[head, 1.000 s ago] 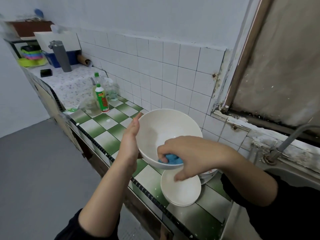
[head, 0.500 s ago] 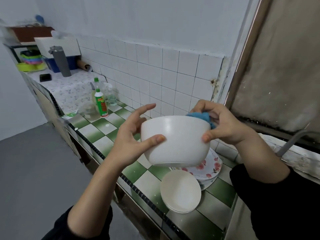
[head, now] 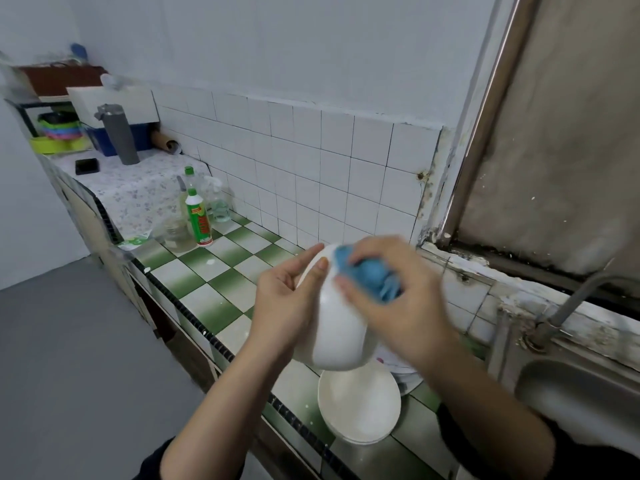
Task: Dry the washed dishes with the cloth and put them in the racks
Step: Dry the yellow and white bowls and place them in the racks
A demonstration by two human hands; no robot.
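A white bowl (head: 337,327) is held tilted on its side above the counter, its outer wall and base toward me. My left hand (head: 287,303) grips its left side with the fingers spread over the rim. My right hand (head: 401,299) presses a blue cloth (head: 372,275) against the bowl's upper right outside. Below, a stack of white plates (head: 360,407) lies on the green and white checked counter (head: 207,271). A flowered plate (head: 391,363) shows partly behind the bowl. No rack is in view.
Detergent bottles (head: 197,216) and a glass jar (head: 176,233) stand on the counter at the left. Farther back are a grey flask (head: 119,133), a black object (head: 86,166) and coloured tubs (head: 60,133). A steel sink (head: 581,400) with a tap (head: 571,303) lies at the right.
The bowl turned from open side up to its side. My right hand with the cloth went from inside the bowl over the far rim to its outer wall.
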